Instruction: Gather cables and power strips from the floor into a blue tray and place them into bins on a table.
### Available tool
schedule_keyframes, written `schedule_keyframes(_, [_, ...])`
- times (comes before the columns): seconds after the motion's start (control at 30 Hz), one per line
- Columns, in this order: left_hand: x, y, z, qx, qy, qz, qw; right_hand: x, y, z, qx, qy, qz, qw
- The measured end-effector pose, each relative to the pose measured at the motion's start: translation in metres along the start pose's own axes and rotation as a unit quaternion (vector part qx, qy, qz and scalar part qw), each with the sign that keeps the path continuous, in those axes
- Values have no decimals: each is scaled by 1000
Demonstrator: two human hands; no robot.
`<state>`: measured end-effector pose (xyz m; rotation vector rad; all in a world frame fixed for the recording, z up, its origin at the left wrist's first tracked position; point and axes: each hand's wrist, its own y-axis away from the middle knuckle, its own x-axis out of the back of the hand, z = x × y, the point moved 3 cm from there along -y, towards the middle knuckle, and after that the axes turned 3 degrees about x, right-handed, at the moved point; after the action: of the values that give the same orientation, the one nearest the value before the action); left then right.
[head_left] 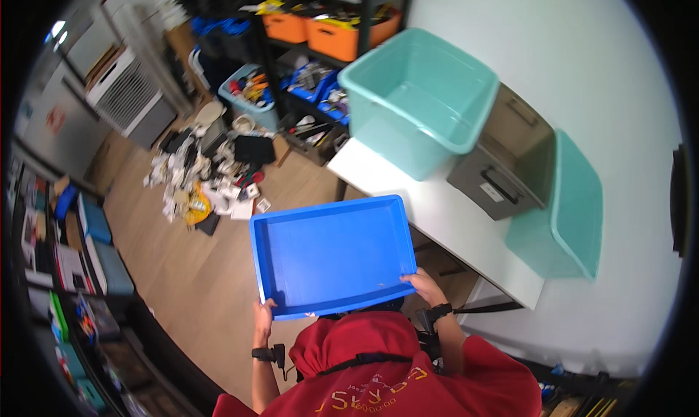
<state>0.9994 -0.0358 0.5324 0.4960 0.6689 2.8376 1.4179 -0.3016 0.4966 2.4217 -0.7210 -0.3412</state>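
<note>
An empty blue plastic tray (pixel 331 253) is held level in front of my body. My left hand (pixel 263 315) grips its near left corner, and my right hand (pixel 424 284) grips its right end near the front corner. Just past the tray, on the right, a white table (pixel 455 224) carries a large mint-green bin (pixel 415 97), a grey bin (pixel 495 173) tilted beside it and another mint-green bin (pixel 564 235) at the far end.
A pile of assorted items (pixel 196 169) lies on the wooden floor (pixel 189 279). A dark rack (pixel 266 68) with orange (pixel 338 35) and blue bins stands at the back, near an air cooler (pixel 131 89). More shelving (pixel 95 300) runs along the left; a white wall (pixel 568 68) is right.
</note>
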Motion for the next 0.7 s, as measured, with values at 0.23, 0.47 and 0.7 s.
schedule_keyframes(0.23, [106,-10,-53,106,58,78,990,-126,-78,-41,-59,63,-79,993])
schedule_keyframes(0.47, [145,-21,-78,175,120,151,965,-217,-166,-72,-110,159,-142,971])
schedule_keyframes(0.7, [177,-71,-78,217,153,189,945,-317,-249,-106,-133,241,-185,943])
